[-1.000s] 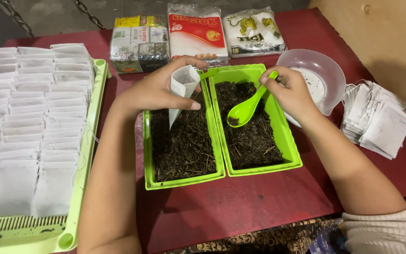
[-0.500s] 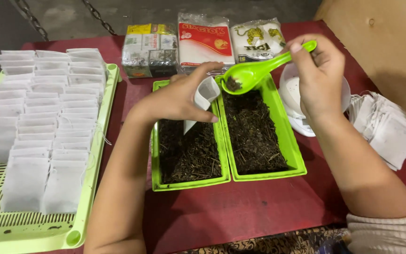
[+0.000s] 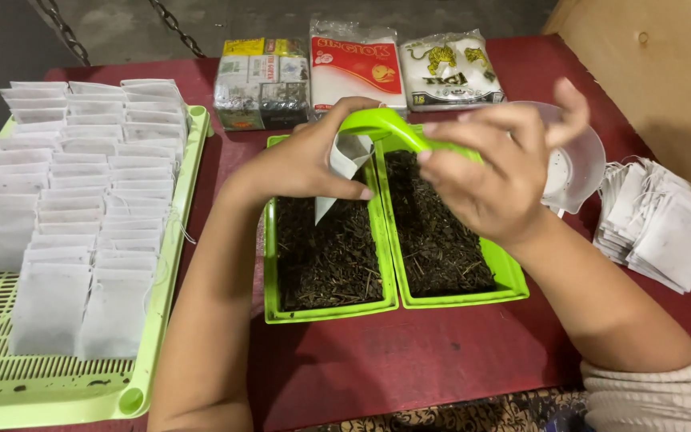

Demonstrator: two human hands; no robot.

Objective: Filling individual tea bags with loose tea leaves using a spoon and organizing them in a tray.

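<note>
Green spoon (image 3: 381,128), pinched in right hand (image 3: 493,176), tips into the white tea bag (image 3: 345,164) that left hand (image 3: 309,164) pinches open above 2 green trays (image 3: 389,300) of loose tea.

Bright green scoop (image 3: 377,128), tipped over a white paper bag (image 3: 345,164). Two lime green trays (image 3: 329,308), filled with dark brown-black leaves (image 3: 325,252). Tabletop (image 3: 409,360) deep red. Big slotted tray (image 3: 33,392) pale green, lined with rows of white filled bags (image 3: 73,208). Loose pile of white empty bags (image 3: 661,220) with thin white strings. Bowl (image 3: 577,164) clear, whitish. Three packets at the back: one yellow, green and grey (image 3: 261,84), one red and white (image 3: 356,68), one white with a yellow-black striped animal print (image 3: 449,68). Sleeve (image 3: 657,396) cream, ribbed. Patterned dark cloth (image 3: 473,414) at the table edge.
</note>
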